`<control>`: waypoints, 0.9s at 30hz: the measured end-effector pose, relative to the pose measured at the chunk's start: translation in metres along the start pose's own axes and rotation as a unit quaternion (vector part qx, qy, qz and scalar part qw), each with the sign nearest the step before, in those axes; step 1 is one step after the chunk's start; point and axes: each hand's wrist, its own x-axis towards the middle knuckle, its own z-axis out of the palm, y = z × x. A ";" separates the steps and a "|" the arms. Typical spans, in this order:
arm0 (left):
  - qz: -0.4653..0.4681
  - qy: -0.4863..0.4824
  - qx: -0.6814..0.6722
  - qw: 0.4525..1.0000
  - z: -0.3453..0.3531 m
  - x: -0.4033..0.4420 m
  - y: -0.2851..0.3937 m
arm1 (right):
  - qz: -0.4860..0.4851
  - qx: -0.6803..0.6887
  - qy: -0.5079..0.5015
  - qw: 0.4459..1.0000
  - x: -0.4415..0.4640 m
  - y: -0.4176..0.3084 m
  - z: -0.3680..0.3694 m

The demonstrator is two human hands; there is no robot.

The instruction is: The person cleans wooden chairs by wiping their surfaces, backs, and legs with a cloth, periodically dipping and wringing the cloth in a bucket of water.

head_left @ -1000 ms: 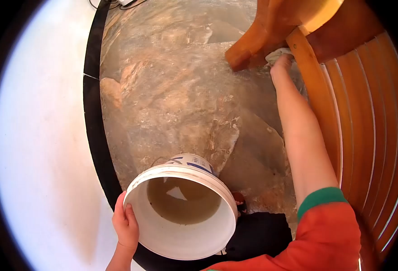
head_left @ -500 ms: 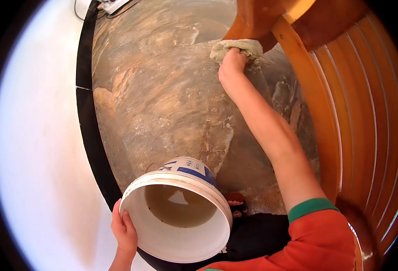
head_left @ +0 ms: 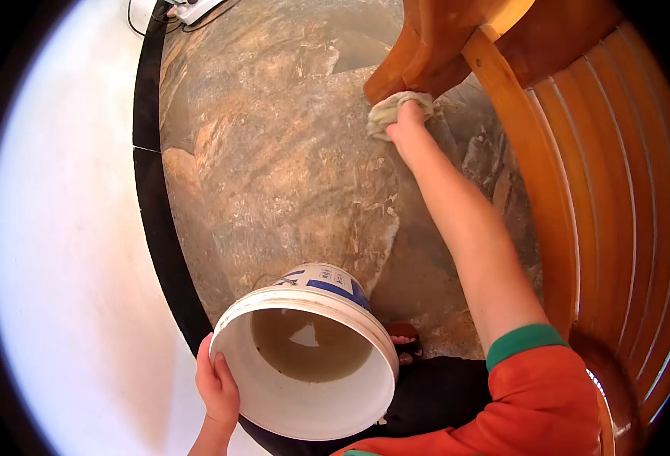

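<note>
My left hand [head_left: 217,385] grips the rim of a white bucket [head_left: 316,406], thumb inside and fingers around the outside. The bucket is tilted toward me, with murky water [head_left: 308,346] in its bottom and blue print on its outer wall. Stretched far forward, my right hand [head_left: 409,121] is closed on a wet-looking pale cloth [head_left: 384,114]. The cloth presses against the lower end of a curved brown wooden piece [head_left: 396,72], close to the floor. Part of my right hand's fingers is hidden in the cloth.
Brown-grey stone-patterned tiles [head_left: 274,182] cover the floor. A black skirting strip [head_left: 152,205] runs along the white wall [head_left: 69,228] at left. Slatted wooden furniture [head_left: 601,190] stands at right. A white power strip [head_left: 194,11] with cables lies at top left. My sandalled foot [head_left: 405,340] is beside the bucket.
My right hand and the cloth have shifted slightly down, and the cloth looks more bunched around the wooden end. The bucket and left hand appear a little further right.
</note>
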 end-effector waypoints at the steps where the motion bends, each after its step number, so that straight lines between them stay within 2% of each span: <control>1: -0.001 -0.004 -0.002 1.000 0.000 0.000 -0.001 | 0.011 -0.002 -0.013 1.000 -0.032 -0.001 0.009; 2: -0.002 -0.006 -0.005 1.000 0.000 -0.001 -0.001 | 0.022 -0.005 -0.028 0.999 -0.057 -0.005 0.018; 5: 0.007 -0.003 0.006 1.000 -0.003 -0.002 0.001 | -0.088 -0.065 -0.123 0.986 -0.084 -0.007 0.030; 6: 0.011 -0.002 0.013 1.000 -0.003 -0.001 0.002 | -0.202 -0.226 -0.149 0.941 -0.096 -0.017 0.036; 7: 0.009 0.001 0.012 1.000 -0.003 0.001 0.000 | -0.289 -0.425 -0.170 0.841 -0.128 -0.042 0.048; 8: 0.006 0.002 0.011 1.000 -0.003 0.001 -0.002 | -0.368 -0.578 -0.187 0.704 -0.163 -0.070 0.065; 9: 0.003 0.001 0.010 1.000 -0.003 0.000 -0.004 | -0.592 -0.582 -0.151 0.536 -0.148 -0.073 0.071; 10: -0.001 0.001 0.009 1.000 -0.003 -0.001 -0.006 | -0.698 -0.603 -0.109 0.370 -0.163 -0.086 0.081; 11: -0.002 0.003 0.009 1.000 -0.003 -0.002 -0.007 | -0.765 -0.582 -0.071 0.265 -0.163 -0.092 0.088; 13: -0.002 0.008 0.010 1.000 -0.003 0.000 -0.006 | -0.754 -0.646 -0.027 0.120 -0.137 -0.093 0.095; 16: 0.002 0.011 0.012 1.000 -0.002 0.000 -0.007 | -0.585 -0.796 0.005 -0.157 -0.086 -0.093 0.077; 19: -0.004 0.011 0.023 1.000 -0.003 -0.004 -0.011 | -0.549 -0.834 -0.037 -0.029 -0.053 -0.048 0.064; 20: -0.008 0.010 0.028 1.000 -0.003 -0.004 -0.012 | -0.526 -0.848 -0.058 -0.026 -0.047 -0.031 0.057; 22: -0.017 0.016 0.029 0.999 -0.001 -0.003 -0.015 | -0.489 -0.867 -0.091 -0.027 -0.037 -0.002 0.051; 25: 0.025 0.027 0.050 0.998 -0.001 -0.002 -0.016 | -0.481 -0.871 -0.090 -0.045 -0.036 0.018 0.046; 27: 0.030 0.028 0.041 0.998 -0.003 -0.003 -0.014 | -0.427 -0.889 -0.100 -0.128 -0.043 0.017 0.043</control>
